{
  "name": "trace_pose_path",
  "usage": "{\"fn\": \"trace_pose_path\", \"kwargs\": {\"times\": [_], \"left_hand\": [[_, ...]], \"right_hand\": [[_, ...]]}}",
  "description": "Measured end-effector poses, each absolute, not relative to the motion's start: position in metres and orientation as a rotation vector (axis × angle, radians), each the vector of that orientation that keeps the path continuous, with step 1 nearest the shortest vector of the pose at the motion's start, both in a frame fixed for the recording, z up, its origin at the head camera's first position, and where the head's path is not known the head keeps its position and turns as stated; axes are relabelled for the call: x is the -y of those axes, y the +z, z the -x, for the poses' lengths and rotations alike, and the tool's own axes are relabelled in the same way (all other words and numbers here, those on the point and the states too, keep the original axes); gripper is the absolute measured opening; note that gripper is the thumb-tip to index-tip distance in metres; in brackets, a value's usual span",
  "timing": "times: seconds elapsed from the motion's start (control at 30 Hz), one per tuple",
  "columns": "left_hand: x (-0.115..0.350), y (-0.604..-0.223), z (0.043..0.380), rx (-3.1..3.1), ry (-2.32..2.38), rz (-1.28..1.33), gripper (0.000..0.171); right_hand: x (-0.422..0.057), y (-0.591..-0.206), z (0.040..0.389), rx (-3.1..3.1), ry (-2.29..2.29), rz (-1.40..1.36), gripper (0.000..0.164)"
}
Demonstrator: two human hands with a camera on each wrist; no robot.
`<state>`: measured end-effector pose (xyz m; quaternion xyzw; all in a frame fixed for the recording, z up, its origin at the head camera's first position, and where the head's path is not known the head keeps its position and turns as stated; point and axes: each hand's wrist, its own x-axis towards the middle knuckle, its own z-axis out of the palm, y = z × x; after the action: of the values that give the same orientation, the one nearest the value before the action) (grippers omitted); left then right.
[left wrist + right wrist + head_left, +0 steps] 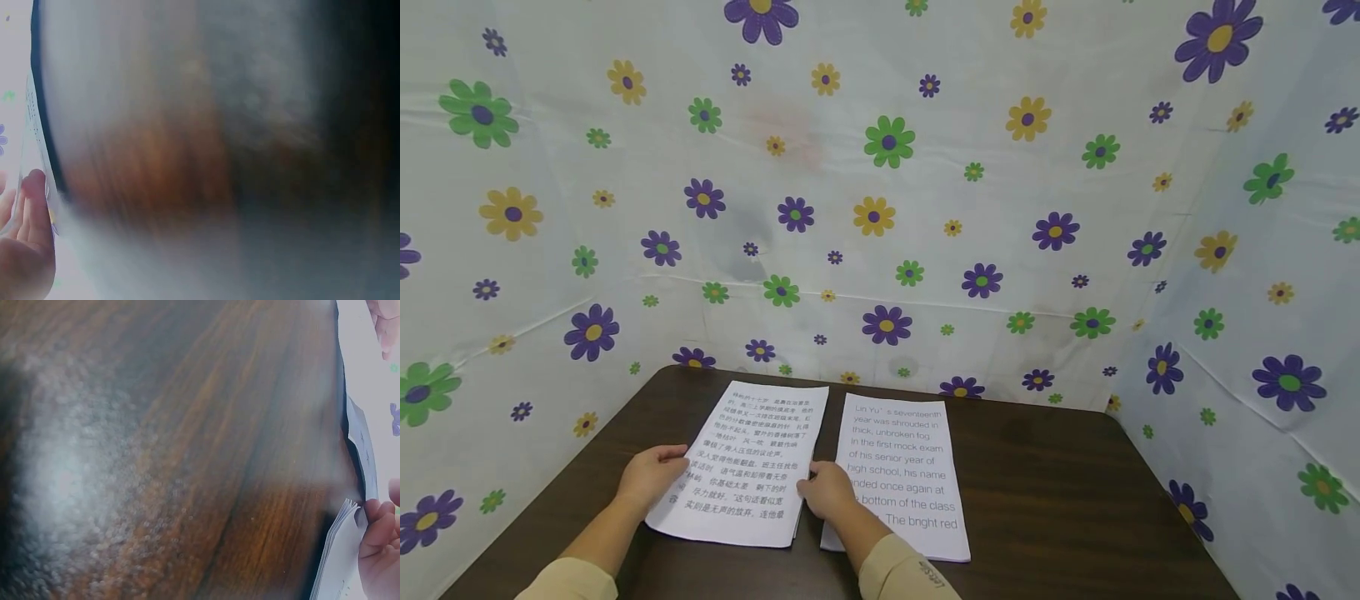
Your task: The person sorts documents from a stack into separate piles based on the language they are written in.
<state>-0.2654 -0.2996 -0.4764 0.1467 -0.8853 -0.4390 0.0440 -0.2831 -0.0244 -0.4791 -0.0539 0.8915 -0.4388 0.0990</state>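
Sheets of paper printed with Chinese characters [745,467] lie between both hands in the head view, slightly angled. The left hand [653,481] pinches their left edge; in the left wrist view the paper passes between thumb and fingers [39,206]. On the opposite long edge, the right hand [827,490] grips the paper between thumb and fingers. Just to the right lies a stack of paper with large English print [901,467], partly hidden by the right hand and forearm. Its layered edges [337,550] show beside the right hand in the right wrist view.
Both paper piles are on a dark wood-grain table [1060,500] with rounded far corners. A white cloth with purple, green and yellow flowers [820,183] hangs behind the table and along both sides.
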Motion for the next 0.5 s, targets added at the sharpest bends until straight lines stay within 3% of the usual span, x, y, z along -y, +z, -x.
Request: {"fn": "trace_pose_path", "kwargs": {"times": [0.5], "left_hand": [[0.2975,-0.4678,0.2621,2.711,-1.325,-0.429,0.052]], "right_hand": [[0.0197,-0.4740,0.2810,-2.641,-1.346,0.186,0.049]]}}
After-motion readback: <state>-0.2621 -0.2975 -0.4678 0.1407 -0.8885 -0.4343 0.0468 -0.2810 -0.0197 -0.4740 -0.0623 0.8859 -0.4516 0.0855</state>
